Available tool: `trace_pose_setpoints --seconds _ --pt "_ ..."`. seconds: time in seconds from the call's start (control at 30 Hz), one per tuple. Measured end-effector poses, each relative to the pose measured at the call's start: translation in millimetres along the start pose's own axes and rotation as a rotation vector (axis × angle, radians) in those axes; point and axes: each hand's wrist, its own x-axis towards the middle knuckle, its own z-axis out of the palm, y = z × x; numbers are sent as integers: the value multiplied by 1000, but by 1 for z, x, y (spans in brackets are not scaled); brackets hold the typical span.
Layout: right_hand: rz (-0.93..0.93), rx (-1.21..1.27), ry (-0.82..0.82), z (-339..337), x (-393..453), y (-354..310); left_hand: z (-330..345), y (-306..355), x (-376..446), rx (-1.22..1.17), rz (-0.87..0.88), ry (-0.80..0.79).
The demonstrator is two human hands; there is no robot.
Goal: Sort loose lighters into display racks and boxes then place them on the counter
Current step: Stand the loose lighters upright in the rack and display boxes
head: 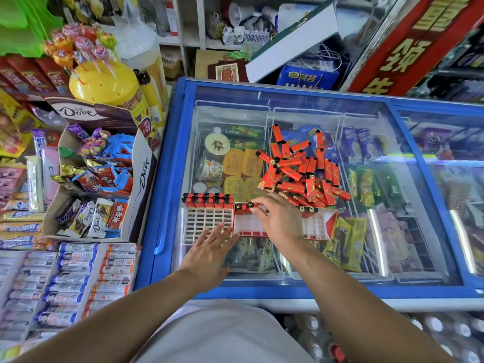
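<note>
A heap of loose red lighters lies on the glass lid of a blue chest freezer. In front of it stand a white grid rack with one row of lighters along its far edge, and a red-and-white display box. My left hand rests flat, fingers straight, on the near edge of the rack and box. My right hand reaches over the box, its fingertips pinching a lighter at the box's far left corner. Two more lighters sit at the box's far edge.
Ice creams show through the freezer glass. To the left are open candy boxes, a yellow lollipop tub and stacked candy rolls. Shelves and a red sign stand behind the freezer. Bottles are stacked below the near edge.
</note>
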Motion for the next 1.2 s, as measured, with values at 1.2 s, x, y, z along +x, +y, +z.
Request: trace_pose_setpoints --seconds 1.2 --pt "20 -5 21 2 -3 0 -3 -5 2 -97 3 -31"
